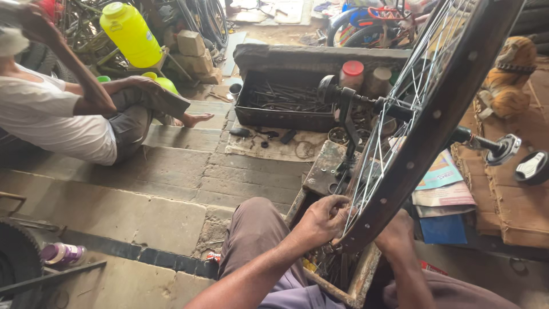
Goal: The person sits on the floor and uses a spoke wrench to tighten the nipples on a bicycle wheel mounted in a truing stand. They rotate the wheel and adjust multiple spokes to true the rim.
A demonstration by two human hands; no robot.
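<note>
My left hand (321, 220) pinching a spoke (357, 189) at the rim (423, 143), wheel upright over the parts box (357, 283); my right hand (394, 234) behind the rim, grip cannot be told

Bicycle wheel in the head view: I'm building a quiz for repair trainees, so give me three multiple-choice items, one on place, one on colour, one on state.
1. Where does the left hand work?
A. at the lower rim of the bicycle wheel
B. on the yellow jug
C. on the pedal

2. What colour is the big plastic jug at the back?
A. blue
B. yellow
C. black

3. How does the wheel stand?
A. flat on the floor
B. hung from a wall
C. upright on a stand

Answers: 1 A, its fingers pinch among the spokes by the rim; 2 B, it is bright yellow; 3 C, the rim rises steeply, its axle on a support, the right hand behind it.
</note>
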